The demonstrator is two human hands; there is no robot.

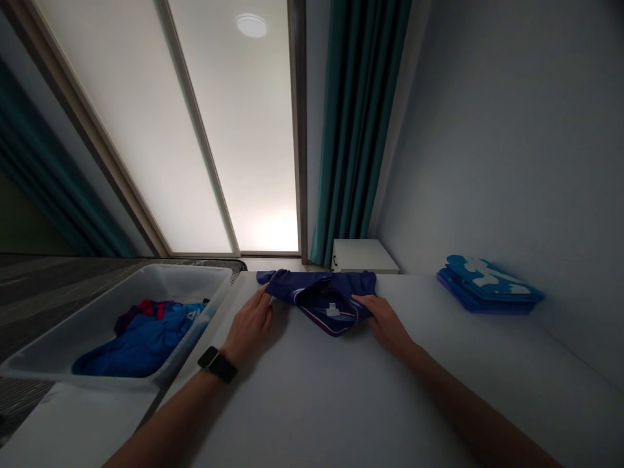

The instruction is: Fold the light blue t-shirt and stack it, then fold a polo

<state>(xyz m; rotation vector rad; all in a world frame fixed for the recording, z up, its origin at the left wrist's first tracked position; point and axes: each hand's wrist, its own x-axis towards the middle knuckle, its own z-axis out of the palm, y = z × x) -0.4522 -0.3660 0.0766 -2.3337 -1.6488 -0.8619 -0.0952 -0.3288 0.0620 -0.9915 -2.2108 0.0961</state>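
Observation:
A dark blue shirt (316, 283) lies bunched on the white table in front of me, its neckline with thin white and red trim facing my side. Inside the neck opening a small white label (333, 310) shows. My left hand (251, 323), below a black wristwatch, grips the shirt's left side, with the fingertips partly hidden by cloth. On the opposite side, my right hand (389, 323) pinches the fabric near the collar between thumb and fingers.
A translucent plastic bin (180, 276) on the left contains blue and red clothes (141, 341). Folded blue garments (487, 286) are stacked on the white table (312, 403) at right, near the wall. Behind the table stand a small white cabinet (365, 255) and a teal curtain (361, 130).

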